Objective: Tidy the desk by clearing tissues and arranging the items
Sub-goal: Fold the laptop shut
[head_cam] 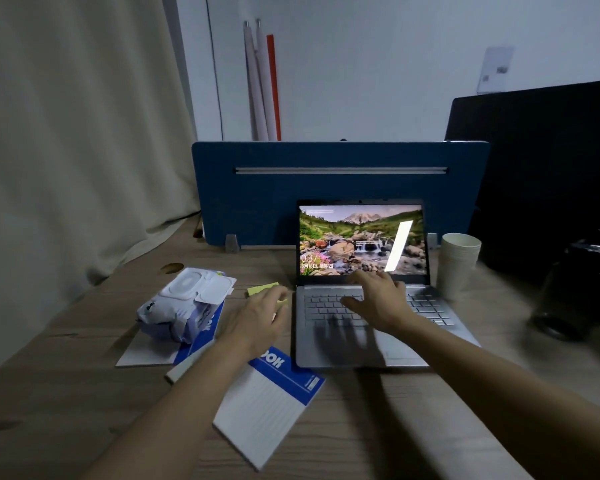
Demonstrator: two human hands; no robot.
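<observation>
A silver laptop [329,355] stands open on the wooden desk [395,427], its screen lit. My right hand [378,299] hovers over the keyboard with fingers spread, holding nothing. My left hand [260,320] reaches over a yellow sticky-note pad [258,289] left of the laptop; its fingertips cover part of the pad and any grip is unclear. A pack of wet wipes [181,310] lies on a blue-and-white notebook [201,337]. A second blue-and-white notepad [267,407] lies near the front. A white pen [184,367] rests beside it.
A stack of paper cups [456,263] stands right of the laptop. Dark objects [572,289] and a black monitor [541,161] fill the right side. A blue partition [326,188] closes off the desk's back. A curtain [66,150] hangs at left.
</observation>
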